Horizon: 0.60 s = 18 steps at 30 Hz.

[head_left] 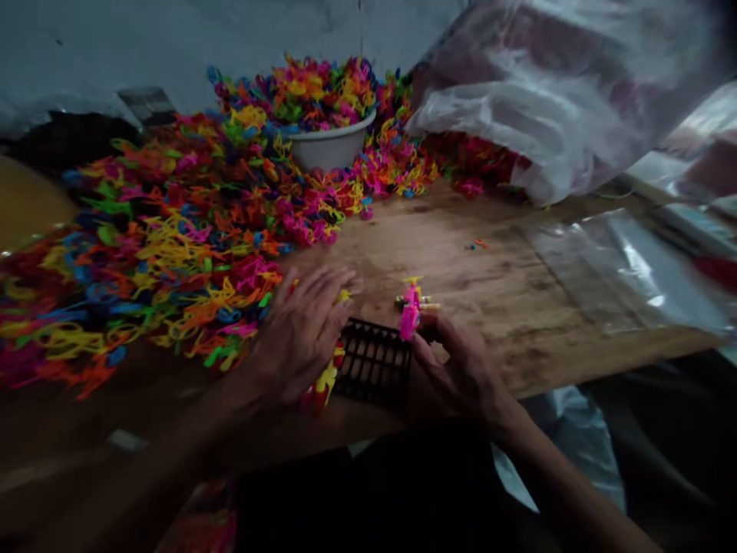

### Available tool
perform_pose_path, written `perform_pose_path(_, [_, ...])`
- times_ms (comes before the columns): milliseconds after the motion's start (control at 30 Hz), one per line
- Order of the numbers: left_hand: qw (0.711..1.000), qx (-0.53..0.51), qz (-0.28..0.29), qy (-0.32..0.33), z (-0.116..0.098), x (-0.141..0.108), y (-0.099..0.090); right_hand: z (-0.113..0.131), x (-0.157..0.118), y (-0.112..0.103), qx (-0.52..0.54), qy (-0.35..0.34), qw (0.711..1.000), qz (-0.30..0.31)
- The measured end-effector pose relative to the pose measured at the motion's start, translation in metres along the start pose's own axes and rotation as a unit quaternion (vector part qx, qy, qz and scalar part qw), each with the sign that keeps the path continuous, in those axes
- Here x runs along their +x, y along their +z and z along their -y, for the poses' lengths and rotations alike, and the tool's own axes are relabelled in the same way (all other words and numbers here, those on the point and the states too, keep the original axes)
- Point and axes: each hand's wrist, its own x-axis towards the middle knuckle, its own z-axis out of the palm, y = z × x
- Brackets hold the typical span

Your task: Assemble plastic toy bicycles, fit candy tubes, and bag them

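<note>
A black slotted frame (374, 361) lies on the wooden table between my hands. My left hand (305, 330) is palm down over its left end, fingers stretched out and side by side. Yellow and red plastic pieces (328, 376) show under and beside that palm, partly covered. At the frame's right end, my right hand (461, 361) has thumb and forefinger curled to a small pink plastic figure (410, 311) with a yellow top, which appears pinched at the fingertips. Just behind it lie small thin sticks (429, 302), too blurred to name.
A large heap of bright plastic pieces (190, 230) covers the table's left and back. In it stands a white basin (331, 146) piled with more. A big translucent bag (546, 100) is at back right, and a flat clear bag (627, 269) lies near the right edge.
</note>
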Motion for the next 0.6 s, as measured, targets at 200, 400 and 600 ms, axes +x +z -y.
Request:
perform_pose_path(200, [1.000,0.018,-0.005,0.017,-0.001,-0.001,-0.001,0.003,0.006,0.032,0.117,0.005,0.993,0.027])
perform_pose_path(400, [0.999,0.034,-0.006,0.012,0.000,-0.001,0.002,0.001,0.023,0.057,0.075,-0.011,0.997,0.020])
perform_pose_path(600, [0.999,0.030,-0.010,0.003,0.001,-0.001,0.004,0.003,0.023,0.068,0.004,-0.065,0.998,0.023])
